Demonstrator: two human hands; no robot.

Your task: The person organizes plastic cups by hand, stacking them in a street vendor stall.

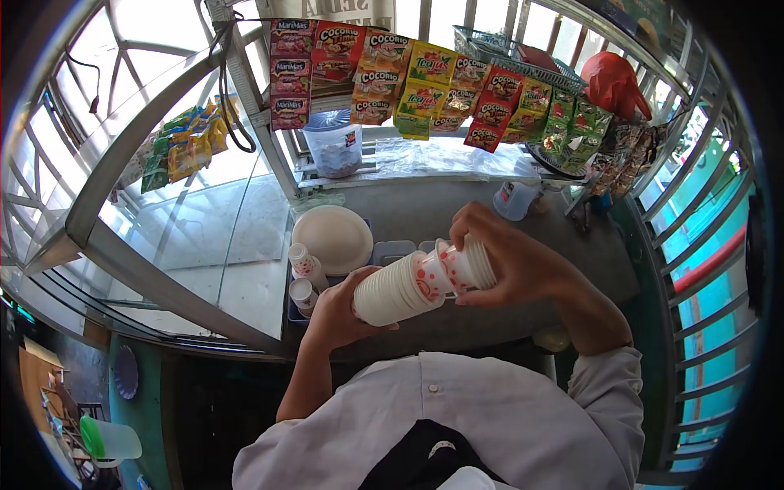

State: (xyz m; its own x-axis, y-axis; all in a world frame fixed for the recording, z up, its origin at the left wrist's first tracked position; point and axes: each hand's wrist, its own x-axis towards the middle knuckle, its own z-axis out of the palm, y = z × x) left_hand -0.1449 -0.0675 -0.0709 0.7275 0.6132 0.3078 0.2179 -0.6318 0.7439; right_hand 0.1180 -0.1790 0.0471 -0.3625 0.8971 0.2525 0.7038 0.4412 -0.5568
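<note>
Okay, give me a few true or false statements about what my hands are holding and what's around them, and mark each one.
1. The left hand and the right hand both touch nested cups. True.
2. The nested cups stand upright on the counter. False: they are held tilted in the hands.
3. The sachet strips hang in a row beyond the hands. True.
4. The round white item is to the right of the right hand. False: it is over on the left, just beyond the left hand.
5. The red bag is to the right of the sachet strips. False:
</note>
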